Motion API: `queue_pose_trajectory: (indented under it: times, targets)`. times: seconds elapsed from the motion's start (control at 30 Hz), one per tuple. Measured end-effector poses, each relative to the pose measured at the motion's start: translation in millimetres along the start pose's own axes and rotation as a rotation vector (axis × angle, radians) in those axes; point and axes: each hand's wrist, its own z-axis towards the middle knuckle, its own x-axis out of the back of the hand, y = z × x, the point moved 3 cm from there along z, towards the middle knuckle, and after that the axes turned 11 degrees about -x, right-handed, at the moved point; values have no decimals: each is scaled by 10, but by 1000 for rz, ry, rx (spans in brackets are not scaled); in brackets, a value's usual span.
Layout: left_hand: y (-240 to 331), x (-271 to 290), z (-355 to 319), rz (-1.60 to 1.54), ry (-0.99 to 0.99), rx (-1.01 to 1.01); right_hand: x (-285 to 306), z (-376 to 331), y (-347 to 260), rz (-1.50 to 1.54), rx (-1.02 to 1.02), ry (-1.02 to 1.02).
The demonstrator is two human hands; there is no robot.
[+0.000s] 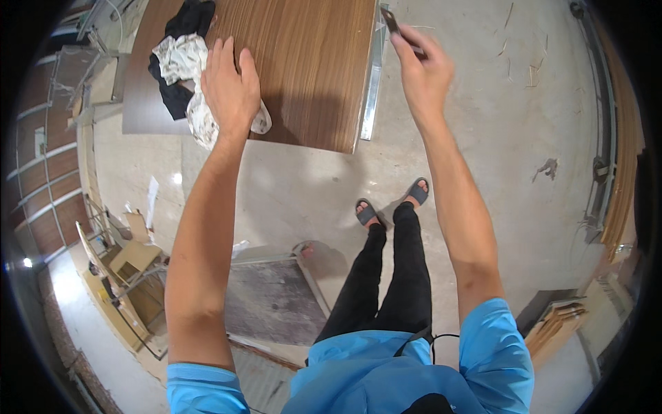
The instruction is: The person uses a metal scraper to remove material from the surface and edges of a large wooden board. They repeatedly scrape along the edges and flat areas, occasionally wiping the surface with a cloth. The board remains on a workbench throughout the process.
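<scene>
My left hand [230,88] lies flat, fingers together, on a crumpled white patterned cloth [187,76] that sits on a brown wood-grain panel [310,62]. A black cloth [181,41] lies partly under the white one at the panel's left. My right hand [422,69] is raised beside the panel's right edge and grips a small dark tool [394,24], its tip close to a metal strip [373,83] running along that edge. What kind of tool it is cannot be made out.
The panel rests above a concrete floor [496,138] with scattered wood slivers. My legs in black trousers and sandals [389,207] stand below. A grey board [272,300] lies at lower left, wooden frames [124,276] farther left, stacked boards [558,321] at lower right.
</scene>
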Motion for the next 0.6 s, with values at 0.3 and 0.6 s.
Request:
queue_pose_trajectory:
  times: [0.3, 0.6]
  targets:
    - [42, 27, 12, 6, -52, 32, 81, -746, -138, -269, 335, -113]
    - [53, 36, 25, -3, -56, 24, 145, -608, -499, -217, 259, -83]
